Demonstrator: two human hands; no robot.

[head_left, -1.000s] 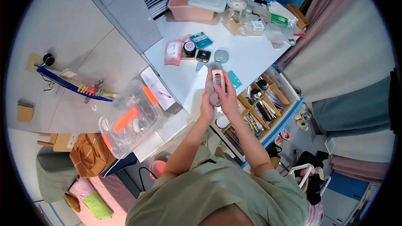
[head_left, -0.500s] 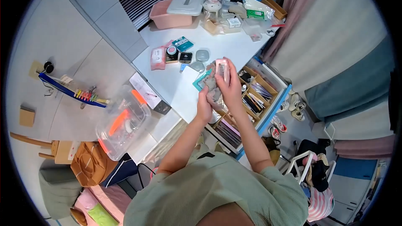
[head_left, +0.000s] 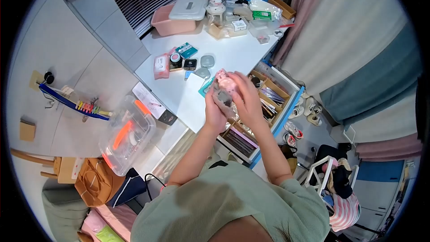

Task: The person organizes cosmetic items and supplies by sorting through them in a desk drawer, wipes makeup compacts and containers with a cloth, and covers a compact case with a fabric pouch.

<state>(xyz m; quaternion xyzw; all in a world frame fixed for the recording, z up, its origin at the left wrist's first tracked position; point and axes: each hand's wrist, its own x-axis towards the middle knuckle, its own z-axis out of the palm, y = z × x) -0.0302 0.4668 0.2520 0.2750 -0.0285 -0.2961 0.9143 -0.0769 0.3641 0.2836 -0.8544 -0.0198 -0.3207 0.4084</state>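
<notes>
Over the front edge of the desk, my left hand (head_left: 216, 113) is closed around a soft grey pouch-like thing (head_left: 222, 98), whose dark inner part shows. A pink patterned packet (head_left: 226, 83) is at the pouch's upper side, with the fingers of my right hand (head_left: 247, 98) curled round it. Its exact kind is unclear. Just beyond my left fingertips a teal packet (head_left: 204, 88) shows in part; I cannot tell whether it is held or lies on the desk. Below my hands stands the pulled-out drawer (head_left: 280, 127) with pens and slim cases in brown dividers.
On the desk (head_left: 179, 94) sit a pink wipes pack (head_left: 161, 66), small jars, grey round cases (head_left: 207, 61) and a teal box (head_left: 186, 50). A pink bin (head_left: 172, 24) and clear containers stand at the back. A clear lidded box (head_left: 130, 139) is at left; shoes (head_left: 293, 132) lie on the floor.
The pink packet has turned and come down closer to the grey pouch, which now shows its dark part. My right fingers have curled further over. The whole view has shifted slightly.
</notes>
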